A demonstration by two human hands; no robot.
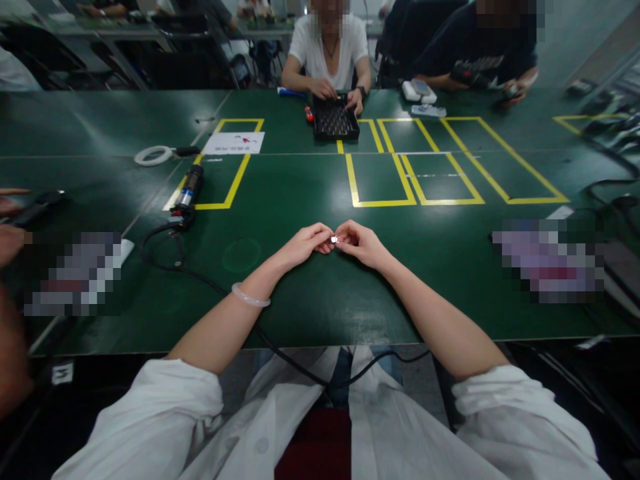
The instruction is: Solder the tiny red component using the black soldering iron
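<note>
My left hand [311,245] and my right hand [361,244] meet above the green table, fingertips pinched together. Between them is a small shiny piece [334,239], silver-white with a dark end on the left. Both hands are closed on it; its exact kind is too small to make out. The fingers cover part of it.
A black cylindrical tool [190,187] lies left, its cable [215,283] running under my left forearm. Yellow tape [383,203] marks rectangles. Beyond lie a paper sheet [233,143], a white cable coil [153,156] and a black tray [336,123], handled by a person opposite.
</note>
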